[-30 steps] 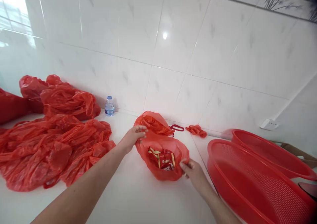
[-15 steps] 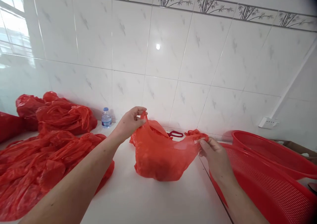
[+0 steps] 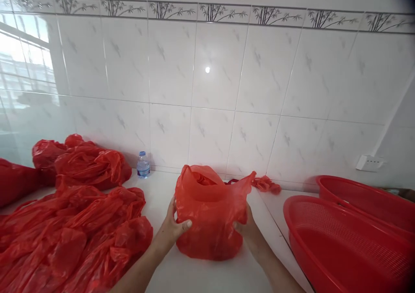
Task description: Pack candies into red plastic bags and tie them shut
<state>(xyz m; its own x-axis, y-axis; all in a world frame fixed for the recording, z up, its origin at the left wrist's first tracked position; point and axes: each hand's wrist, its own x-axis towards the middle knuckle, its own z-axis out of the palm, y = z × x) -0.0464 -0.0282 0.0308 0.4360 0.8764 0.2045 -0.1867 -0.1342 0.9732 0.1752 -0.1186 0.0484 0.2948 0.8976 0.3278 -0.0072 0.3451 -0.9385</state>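
A red plastic bag [image 3: 210, 228] stands on the white table in front of me, its bottom filled out and its mouth gaping at the top. What lies inside shows only as a darker shape through the film. My left hand [image 3: 177, 224] clasps the bag's left side, thumb on the front and fingers mostly hidden behind. On the opposite side my right hand [image 3: 244, 226] grips it in the same way, with its thumb pressed into the film. One loose handle of the bag sticks up toward the right.
Crumpled red plastic bags [image 3: 71, 237] cover the table's left side, with fuller red bags [image 3: 94, 161] behind. A small water bottle [image 3: 143, 165] stands by the tiled wall. Red plastic baskets [image 3: 292, 213] are at right; a crumpled red piece [image 3: 267, 184] lies near the wall.
Both hands have let go of the bag's upper handles and moved down to its sides. The bag now sits more upright and rounder, nearer to me. The view has shifted slightly.
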